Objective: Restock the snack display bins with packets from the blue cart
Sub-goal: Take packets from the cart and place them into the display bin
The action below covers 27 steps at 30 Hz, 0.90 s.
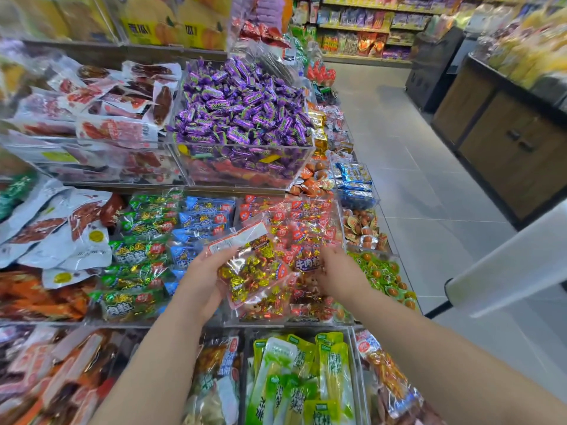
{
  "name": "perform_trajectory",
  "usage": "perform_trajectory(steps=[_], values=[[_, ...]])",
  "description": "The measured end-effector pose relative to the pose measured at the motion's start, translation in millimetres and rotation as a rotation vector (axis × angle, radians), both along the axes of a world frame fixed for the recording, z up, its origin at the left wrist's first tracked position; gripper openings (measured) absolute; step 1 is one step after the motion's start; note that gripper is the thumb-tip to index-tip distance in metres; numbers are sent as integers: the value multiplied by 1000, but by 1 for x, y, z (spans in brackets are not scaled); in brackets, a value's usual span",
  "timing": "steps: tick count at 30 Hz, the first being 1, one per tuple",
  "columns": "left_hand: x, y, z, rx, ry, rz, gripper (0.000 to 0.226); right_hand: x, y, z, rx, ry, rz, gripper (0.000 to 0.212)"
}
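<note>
Head view: you look down over both of your forearms at a tiered snack display.
Packet: the red-trimmed packet [254, 271] of gold-wrapped sweets is lifted off the display and tilted. It lies across your left palm, between your two hands.
Left hand: your left hand [204, 280] is clamped on that packet, with the thumb on its upper left corner and the fingers curled beneath it.
Right hand: your right hand [339, 276] sits just right of the packet, at a lettered red packet [306, 263]. Its fingertips are hidden behind the plastic, so you cannot tell whether it grips anything.
Under both hands: the red-packet bin [294, 323] is piled with more packets of the same kind.
Left of your left hand: blue packets [202, 216] come first, then green packets [138, 250], each in its own neighbouring compartment.
Beyond your hands: one tier up, a clear bin [245, 145] is heaped with purple-wrapped candies [242, 108].
Nearer you than your hands: yellow-green pouches [306, 378] stand in the lower tier.
Right of your right hand: green-wrapped round snacks [383, 271] come first, then the tiled aisle floor [414, 148].
</note>
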<state>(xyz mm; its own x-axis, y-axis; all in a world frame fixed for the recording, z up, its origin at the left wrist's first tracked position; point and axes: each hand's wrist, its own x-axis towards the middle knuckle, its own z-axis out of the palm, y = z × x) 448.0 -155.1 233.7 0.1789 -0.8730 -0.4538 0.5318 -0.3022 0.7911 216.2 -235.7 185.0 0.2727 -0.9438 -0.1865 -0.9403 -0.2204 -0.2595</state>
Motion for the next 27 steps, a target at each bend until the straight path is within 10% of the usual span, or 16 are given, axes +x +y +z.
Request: perform_trajectory(steps=[2,5,8,11,15,20,27], values=[[-4,1,3,-34,31,-57,47,-3,1,5,19,-22,-7,42],[-16,1,9,-155,-129,-131,31,2,0,26,94,-291,-152,23],[-28,-2,17,-327,-346,-246,31,1,-1,57,774,-1028,-592,36],[-42,-2,26,-466,-467,-405,47,-9,4,73,1213,-1204,-484,54],[-44,-7,23,-526,-881,-650,59,-28,-2,70,1030,-1338,-454,21],[-34,-19,-16,-105,-1625,-918,106,-59,-14,57,741,-1323,-494,28],[-36,-30,-55,-115,-1951,-857,107,-54,-9,33,490,-1129,-486,22]])
